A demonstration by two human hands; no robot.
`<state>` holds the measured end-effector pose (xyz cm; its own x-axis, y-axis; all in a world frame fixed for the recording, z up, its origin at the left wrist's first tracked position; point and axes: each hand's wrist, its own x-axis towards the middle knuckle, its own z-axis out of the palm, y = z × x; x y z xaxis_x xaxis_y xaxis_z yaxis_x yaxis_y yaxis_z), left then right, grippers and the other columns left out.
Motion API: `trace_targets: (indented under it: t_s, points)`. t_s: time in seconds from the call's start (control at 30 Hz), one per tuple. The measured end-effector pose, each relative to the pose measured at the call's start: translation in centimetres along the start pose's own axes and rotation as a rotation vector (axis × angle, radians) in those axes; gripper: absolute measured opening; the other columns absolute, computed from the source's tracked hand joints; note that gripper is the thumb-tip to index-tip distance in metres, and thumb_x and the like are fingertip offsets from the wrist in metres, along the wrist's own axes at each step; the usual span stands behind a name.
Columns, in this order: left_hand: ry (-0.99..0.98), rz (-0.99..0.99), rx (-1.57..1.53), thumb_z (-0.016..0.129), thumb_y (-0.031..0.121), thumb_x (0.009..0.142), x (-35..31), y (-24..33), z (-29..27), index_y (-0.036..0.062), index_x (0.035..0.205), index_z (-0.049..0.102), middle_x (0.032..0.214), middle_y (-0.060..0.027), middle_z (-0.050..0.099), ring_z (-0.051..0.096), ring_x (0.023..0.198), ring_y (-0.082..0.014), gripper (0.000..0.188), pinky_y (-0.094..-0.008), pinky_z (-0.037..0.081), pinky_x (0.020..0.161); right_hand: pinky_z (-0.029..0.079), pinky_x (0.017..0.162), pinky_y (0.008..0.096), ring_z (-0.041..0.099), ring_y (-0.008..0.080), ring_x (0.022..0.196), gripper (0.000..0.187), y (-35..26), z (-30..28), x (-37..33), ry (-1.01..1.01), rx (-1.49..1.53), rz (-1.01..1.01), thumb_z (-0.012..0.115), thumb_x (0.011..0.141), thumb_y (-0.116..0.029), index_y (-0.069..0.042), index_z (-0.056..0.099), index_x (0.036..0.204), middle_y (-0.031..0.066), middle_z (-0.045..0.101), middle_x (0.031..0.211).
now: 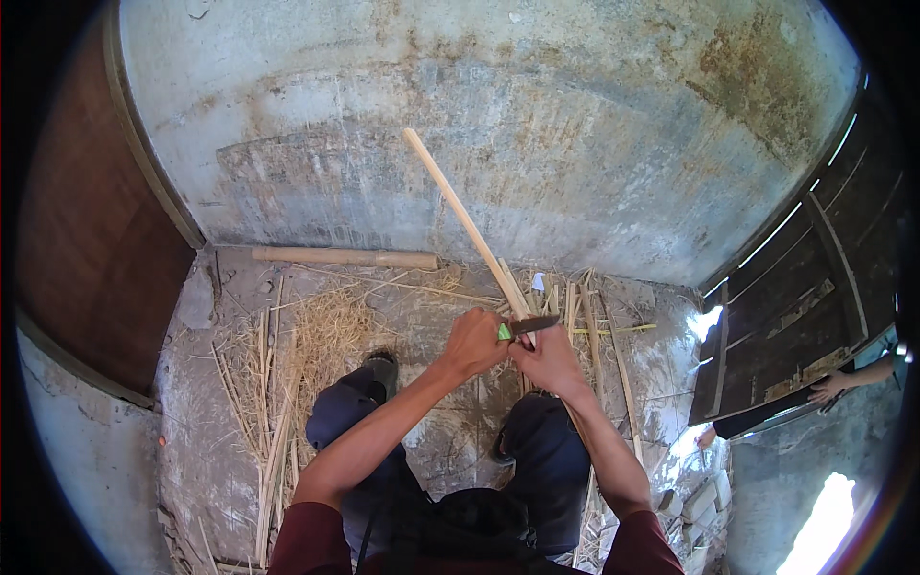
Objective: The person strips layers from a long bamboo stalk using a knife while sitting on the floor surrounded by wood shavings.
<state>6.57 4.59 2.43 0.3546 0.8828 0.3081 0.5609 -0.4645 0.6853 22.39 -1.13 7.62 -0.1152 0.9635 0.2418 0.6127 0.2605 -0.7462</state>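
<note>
A long pale strip of split bamboo or wood (460,213) slants up and away to the left, its near end between my hands. My left hand (475,341) is closed around the green handle of a knife. The dark knife blade (537,325) points right and lies across the strip's near end. Just beside it, my right hand (552,363) grips that same end, with its thumb close below the blade. The fingers underneath and the strip's very tip are hidden.
Pale shavings (331,324) and long split strips (276,450) litter the floor at left; more strips (613,359) lie at right. A round pole (345,257) rests along the stained wall (460,86). Broken blocks (704,503) sit lower right. Another person's hand (832,386) shows at far right.
</note>
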Motion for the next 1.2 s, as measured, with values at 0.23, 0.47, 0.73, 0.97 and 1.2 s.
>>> trace_targets:
  t_s: [0.23, 0.47, 0.73, 0.97, 1.2]
  points:
    - [-0.092, -0.01, -0.049, 0.072, 0.023, 0.078, 1.0, -0.1, -0.2, -0.0053, 0.074, 0.074, 0.076, -0.0329, 0.067, 0.07, 0.077, -0.0499, 0.029, -0.0547, 0.058, 0.075, 0.048, 0.063, 0.0455, 0.064, 0.0367, 0.066, 0.013, -1.2, -0.6, 0.1, 0.015, -0.091, 0.11, 0.068, 0.086, -0.008, 0.004, 0.065, 0.089, 0.0221, 0.062, 0.073]
    - [-0.02, 0.033, 0.001, 0.07, 0.016, 0.077, 1.1, 0.1, -0.7, 0.007, 0.08, 0.08, 0.072, -0.0272, 0.067, 0.067, 0.07, -0.0479, 0.014, -0.0534, 0.055, 0.068, 0.051, 0.065, 0.0454, 0.068, 0.0372, 0.068, 0.015, -2.1, -0.7, 0.1, 0.045, -0.053, 0.145, 0.068, 0.089, -0.008, 0.003, 0.069, 0.099, 0.0217, 0.066, 0.076]
    - [-0.068, -0.029, 0.041, 0.068, 0.016, 0.074, 0.9, 0.7, -1.9, -0.0031, 0.079, 0.076, 0.08, -0.0293, 0.07, 0.07, 0.079, -0.0484, 0.021, -0.0544, 0.058, 0.078, 0.051, 0.066, 0.0461, 0.068, 0.0378, 0.069, 0.014, -2.2, -0.2, 0.2, 0.053, -0.051, 0.126, 0.068, 0.089, -0.009, 0.003, 0.068, 0.097, 0.0227, 0.066, 0.075]
    - [0.061, 0.056, 0.082, 0.069, 0.015, 0.075, 0.9, 0.3, -1.8, -0.002, 0.074, 0.075, 0.072, -0.031, 0.066, 0.068, 0.072, -0.05, 0.018, -0.0551, 0.056, 0.071, 0.05, 0.065, 0.0469, 0.067, 0.0386, 0.068, 0.013, -1.8, 0.0, 0.4, 0.047, -0.045, 0.123, 0.067, 0.089, -0.009, 0.003, 0.067, 0.095, 0.0226, 0.065, 0.074]
    - [0.084, 0.039, 0.09, 0.068, 0.013, 0.072, 1.4, -0.1, -1.9, -0.0029, 0.072, 0.073, 0.071, -0.0314, 0.065, 0.068, 0.072, -0.0497, 0.017, -0.0544, 0.057, 0.071, 0.048, 0.063, 0.0474, 0.065, 0.0379, 0.064, 0.014, -2.3, 0.0, 0.7, 0.062, -0.062, 0.108, 0.067, 0.09, -0.01, 0.004, 0.064, 0.091, 0.0237, 0.062, 0.071]
